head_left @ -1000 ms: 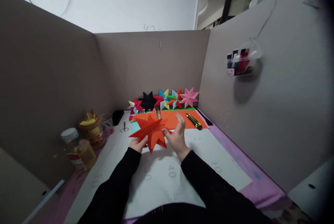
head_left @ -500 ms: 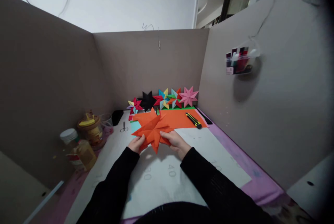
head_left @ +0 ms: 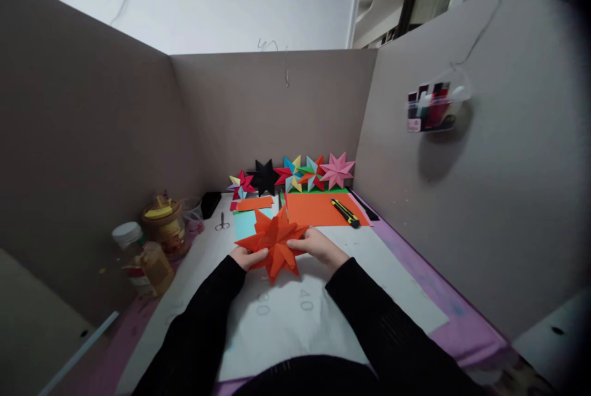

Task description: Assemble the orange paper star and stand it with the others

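Black-sleeved, gripping an orange star point(head_left: 276, 239) above the white sheet point(head_left: 295, 334) with left hand point(head_left: 245, 258) and right hand point(head_left: 322, 247), fingers point(head_left: 260, 255) clamped on opposite sides. Farther back, scissors point(head_left: 222, 224) on the sheet and a knife point(head_left: 345, 214) on orange paper point(head_left: 308, 209); beyond, stars point(head_left: 337, 171) against the wall point(head_left: 272, 113).

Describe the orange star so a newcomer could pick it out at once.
Find the large, numbered white sheet. Over it, gripped between the left hand and the right hand, is the orange star, folded and many-pointed. Unlike the stars lined up along the back panel, it is orange all over and held.
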